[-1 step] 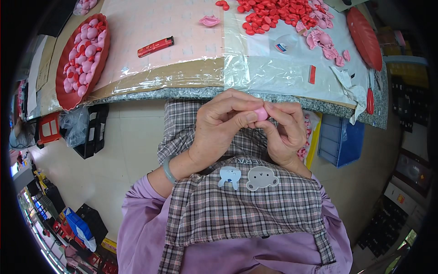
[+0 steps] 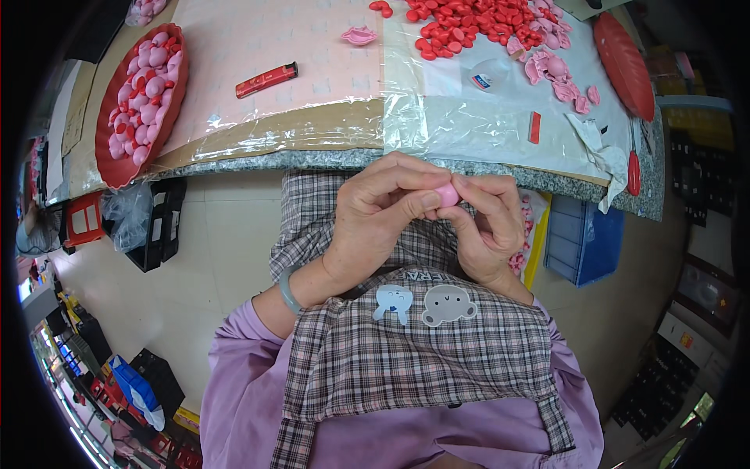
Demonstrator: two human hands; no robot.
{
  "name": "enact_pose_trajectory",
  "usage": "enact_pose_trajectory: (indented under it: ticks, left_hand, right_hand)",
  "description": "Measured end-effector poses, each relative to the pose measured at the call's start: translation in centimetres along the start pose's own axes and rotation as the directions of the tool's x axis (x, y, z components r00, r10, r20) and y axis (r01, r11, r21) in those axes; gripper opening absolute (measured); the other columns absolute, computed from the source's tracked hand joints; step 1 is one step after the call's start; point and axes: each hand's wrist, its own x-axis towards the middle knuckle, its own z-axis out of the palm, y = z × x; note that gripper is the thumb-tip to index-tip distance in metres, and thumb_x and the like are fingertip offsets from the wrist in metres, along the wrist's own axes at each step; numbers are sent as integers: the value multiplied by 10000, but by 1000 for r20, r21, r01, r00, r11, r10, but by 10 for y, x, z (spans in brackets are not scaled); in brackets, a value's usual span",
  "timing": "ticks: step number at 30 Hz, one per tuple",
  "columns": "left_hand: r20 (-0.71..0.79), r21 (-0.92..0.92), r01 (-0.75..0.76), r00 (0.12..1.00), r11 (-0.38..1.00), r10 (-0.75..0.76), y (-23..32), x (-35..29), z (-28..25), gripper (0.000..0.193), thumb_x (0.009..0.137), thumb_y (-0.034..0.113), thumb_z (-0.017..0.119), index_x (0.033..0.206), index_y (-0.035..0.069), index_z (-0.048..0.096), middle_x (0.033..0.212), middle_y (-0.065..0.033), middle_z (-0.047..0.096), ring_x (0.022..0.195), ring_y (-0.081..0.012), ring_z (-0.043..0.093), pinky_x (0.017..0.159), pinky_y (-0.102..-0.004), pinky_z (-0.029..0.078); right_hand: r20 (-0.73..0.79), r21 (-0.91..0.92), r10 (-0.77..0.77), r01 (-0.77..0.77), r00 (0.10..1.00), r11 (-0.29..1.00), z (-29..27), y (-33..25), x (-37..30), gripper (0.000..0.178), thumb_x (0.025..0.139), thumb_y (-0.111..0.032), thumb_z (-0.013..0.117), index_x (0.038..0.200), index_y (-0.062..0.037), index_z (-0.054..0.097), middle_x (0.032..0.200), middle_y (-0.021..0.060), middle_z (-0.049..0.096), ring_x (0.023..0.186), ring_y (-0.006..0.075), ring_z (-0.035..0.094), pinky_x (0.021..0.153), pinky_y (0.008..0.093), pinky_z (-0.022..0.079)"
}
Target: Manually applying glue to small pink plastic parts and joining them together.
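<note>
A small, rounded pink piece (image 2: 448, 195) is pinched between my two hands, just in front of the table's near edge. My left hand (image 2: 383, 199) grips it from one side with thumb and forefinger. On its other side, the thumb and forefinger of my right hand (image 2: 492, 223) press against it. Fingertips cover much of the piece, so its full shape is hidden. Beyond my hands, a lone pink piece with a ragged rim (image 2: 359, 35) lies on the table, as does a red cutter-like tool (image 2: 267, 80).
At the table's left stands a red scalloped tray (image 2: 176, 98) of pink and red pieces. Loose red pieces (image 2: 449, 31) and pink ragged-edged pieces (image 2: 556, 69) lie at the far right, near another red tray (image 2: 623, 66). A red-handled tool (image 2: 633, 172) lies by the right edge. Below stands a blue crate (image 2: 582, 246).
</note>
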Motion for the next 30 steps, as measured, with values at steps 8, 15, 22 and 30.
enact_pose_trajectory:
  ticks: [8,15,22,30]
  left_hand:
    - [-3,7,-12,1000,1000,12,0,1,0,166,868,-21,607,1027,-25,654,1064,-126,603,845,-129,612,712,-229,534]
    - [4,-18,8,1000,1000,-8,-1,3,-2,175,872,-15,603,1040,-25,649,1067,-120,604,862,-128,608,725,-226,528]
    - [-1,-397,178,981,901,-195,-7,2,-8,207,882,19,612,1088,-2,628,1079,-111,630,830,-126,609,718,-244,526]
    - [-25,-318,154,985,936,-171,-2,2,-4,254,872,13,625,1124,-19,616,1098,-134,642,877,-134,623,770,-255,537]
  right_hand:
    - [0,28,4,-4,1000,1000,1,1,0,321,736,15,748,1045,-2,662,992,97,584,861,174,591,728,252,499]
    - [-8,31,30,-29,1000,999,2,0,2,329,732,20,749,1048,-4,663,988,95,577,858,170,584,722,250,492]
    - [21,228,128,-129,992,965,1,-2,17,303,734,25,744,1028,-18,681,937,71,591,830,143,574,708,239,478]
    - [-36,117,73,-68,997,991,1,-7,17,269,724,43,742,979,-32,705,871,61,613,768,135,591,640,215,476]
